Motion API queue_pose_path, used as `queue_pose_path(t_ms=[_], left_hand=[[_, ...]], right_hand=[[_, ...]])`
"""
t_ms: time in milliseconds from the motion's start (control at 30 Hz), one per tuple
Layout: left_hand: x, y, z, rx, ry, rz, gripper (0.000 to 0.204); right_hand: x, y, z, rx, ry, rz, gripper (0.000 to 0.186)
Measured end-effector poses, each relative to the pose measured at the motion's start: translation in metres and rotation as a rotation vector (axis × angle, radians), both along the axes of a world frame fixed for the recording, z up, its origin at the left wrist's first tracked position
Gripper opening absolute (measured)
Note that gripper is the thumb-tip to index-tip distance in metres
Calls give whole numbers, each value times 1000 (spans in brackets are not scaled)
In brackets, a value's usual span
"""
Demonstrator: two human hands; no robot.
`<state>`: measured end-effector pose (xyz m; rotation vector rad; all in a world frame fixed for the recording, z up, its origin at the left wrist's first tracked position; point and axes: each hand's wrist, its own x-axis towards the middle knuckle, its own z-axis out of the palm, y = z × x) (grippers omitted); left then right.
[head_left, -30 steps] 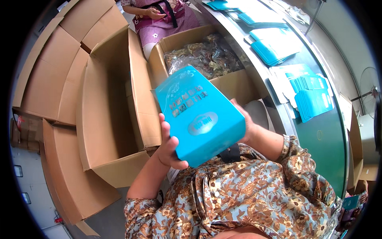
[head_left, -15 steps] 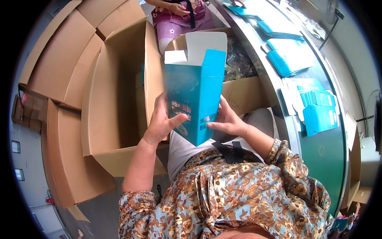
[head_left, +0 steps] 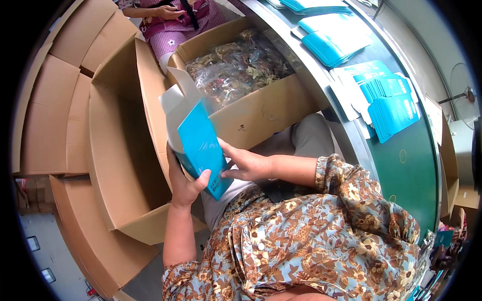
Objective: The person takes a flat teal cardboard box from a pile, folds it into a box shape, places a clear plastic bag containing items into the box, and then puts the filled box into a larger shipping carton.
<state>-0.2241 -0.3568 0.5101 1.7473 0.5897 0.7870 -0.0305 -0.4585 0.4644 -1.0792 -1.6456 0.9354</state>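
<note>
Between my hands, above my lap, is a teal carton (head_left: pixel 203 145) with its white top flaps standing up. It tilts, its flapped end pointing away and to the left. My left hand (head_left: pixel 185 180) grips the lower left side, thumb on the near face and fingers mostly hidden behind. My right hand (head_left: pixel 246 163) rests at the lower right edge, fingers bent against the carton. Just left of it stands a large cardboard box (head_left: pixel 118 145) with a dark interior. Beyond the carton, another cardboard box (head_left: pixel 266 113) holds clear plastic bags with mixed brown and cream contents (head_left: pixel 236 65).
On my right runs a green-topped table (head_left: pixel 401 175) with a metal edge. Stacks of flat teal cartons (head_left: pixel 394 108) lie along it. A co-worker in a purple checked apron (head_left: pixel 168 35) sits at the far side. More cardboard boxes (head_left: pixel 47 115) stand at the left.
The carton has moved left and nearer to me, turning so its narrow side shows. Both hands moved with it. The view has shifted, showing more of the bag-filled box.
</note>
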Motion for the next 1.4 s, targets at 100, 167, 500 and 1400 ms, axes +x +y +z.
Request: queue_pose_path(t_ms=[100,167,500,1400], left_hand=[[0,-5,2,55,-23,112,101],[-9,-11,-5,175,-88,199,100],[-23,-65,-14,307,-84,231,115],[20,-23,-12,920,288,426,114]], right_hand=[[16,1,17,-50,-53,110,102],[39,4,23,91,-15,73,91],[254,82,97,-643,-1408,-991,30],[128,-48,175,460,508,-722,12]])
